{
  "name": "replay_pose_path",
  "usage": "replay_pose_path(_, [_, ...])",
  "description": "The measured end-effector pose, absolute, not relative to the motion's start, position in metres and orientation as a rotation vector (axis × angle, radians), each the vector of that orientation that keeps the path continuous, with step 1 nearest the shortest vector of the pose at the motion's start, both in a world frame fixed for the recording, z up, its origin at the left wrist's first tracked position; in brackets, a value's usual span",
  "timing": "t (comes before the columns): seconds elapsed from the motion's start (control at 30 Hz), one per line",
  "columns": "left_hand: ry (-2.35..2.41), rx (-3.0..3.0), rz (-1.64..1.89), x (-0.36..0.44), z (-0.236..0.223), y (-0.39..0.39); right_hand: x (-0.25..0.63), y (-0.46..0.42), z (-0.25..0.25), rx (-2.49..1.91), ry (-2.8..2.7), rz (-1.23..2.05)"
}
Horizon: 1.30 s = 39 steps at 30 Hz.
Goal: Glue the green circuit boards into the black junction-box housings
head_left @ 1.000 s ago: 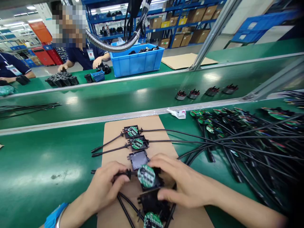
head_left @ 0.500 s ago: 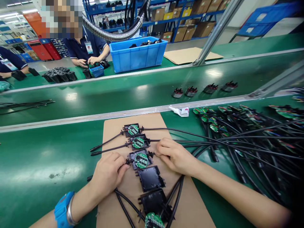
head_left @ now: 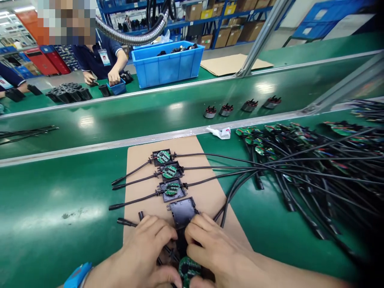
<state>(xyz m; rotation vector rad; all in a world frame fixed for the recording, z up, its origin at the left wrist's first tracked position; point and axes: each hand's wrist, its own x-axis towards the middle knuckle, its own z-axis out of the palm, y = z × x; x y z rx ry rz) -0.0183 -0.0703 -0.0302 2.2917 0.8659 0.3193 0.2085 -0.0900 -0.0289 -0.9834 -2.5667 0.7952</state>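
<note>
My left hand [head_left: 147, 248] and my right hand [head_left: 210, 248] are close together at the near end of a cardboard sheet [head_left: 141, 160]. Between their thumbs shows a round green circuit board [head_left: 189, 269], with black cable by the left fingers. Both hands have curled fingers; what they grip is hidden beneath them. Just beyond the fingertips lies a bare black plastic case half [head_left: 183, 212]. Farther up the sheet sit three such case halves, each with a green board on it: the nearest board [head_left: 172, 189], the middle board [head_left: 169, 172] and the far board [head_left: 163, 157].
Heaped cabled boards [head_left: 288, 160] cover the bench at right, their cables crossing toward the sheet. A crumpled white tube [head_left: 221, 133] lies by the metal rail. Several small round motor-like parts [head_left: 226, 110] stand behind it. Across the line, a co-worker [head_left: 102, 60] handles parts beside a blue bin [head_left: 168, 66].
A board with its cables was laid in the third case half and let go. Both hands then moved nearer to me, over the closest board. The co-worker's hand reached into a small blue tray.
</note>
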Motion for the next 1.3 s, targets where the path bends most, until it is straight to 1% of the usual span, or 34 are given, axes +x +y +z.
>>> replay_pose_path(0.13, [0.858, 2.306, 0.337, -0.021, -0.030, -0.071, 0.205, -0.096, -0.038, -0.850, -2.543, 0.562])
replay_pose_path(0.2, [0.832, 2.298, 0.354, -0.024, -0.027, -0.070, 0.206, -0.095, -0.034, -0.805, -2.530, 0.540])
replay_pose_path(0.27, [0.806, 2.257, 0.398, -0.027, -0.024, -0.066, 0.214, -0.086, -0.022, -0.851, -2.495, 0.717])
replay_pose_path(0.37, [0.849, 2.228, 0.530, -0.032, -0.020, -0.055, 0.233, -0.060, 0.002, -0.993, -2.378, 1.118])
replay_pose_path(0.43, [0.926, 2.275, 0.631, -0.032, -0.021, -0.049, 0.246, -0.039, 0.011, -1.050, -2.347, 1.222])
replay_pose_path(0.5, [0.998, 2.339, 0.701, -0.029, -0.025, -0.045, 0.257, -0.023, 0.008, -1.087, -2.406, 1.132])
replay_pose_path(0.6, [1.032, 2.439, 0.717, -0.024, -0.034, -0.044, 0.265, -0.012, -0.010, -1.158, -2.540, 0.868])
replay_pose_path(0.7, [1.098, 2.541, 0.617, -0.019, -0.041, -0.046, 0.266, -0.012, -0.025, -1.248, -2.609, 0.691])
replay_pose_path(0.8, [1.216, 2.620, 0.450, -0.021, -0.041, -0.045, 0.263, -0.015, -0.027, -1.325, -2.635, 0.575])
replay_pose_path(0.93, [1.277, 2.641, 0.282, -0.036, -0.033, -0.042, 0.254, -0.017, -0.020, -1.300, -2.643, 0.562])
replay_pose_path(1.03, [1.276, 2.621, 0.366, -0.044, -0.026, -0.041, 0.252, -0.019, -0.016, -1.221, -2.625, 0.577])
replay_pose_path(1.13, [1.272, 2.629, 0.402, -0.041, -0.026, -0.042, 0.253, -0.020, -0.018, -1.261, -2.619, 0.546])
replay_pose_path(1.3, [1.380, 2.671, 0.196, -0.032, -0.032, -0.040, 0.254, -0.020, -0.024, -1.324, -2.629, 0.442])
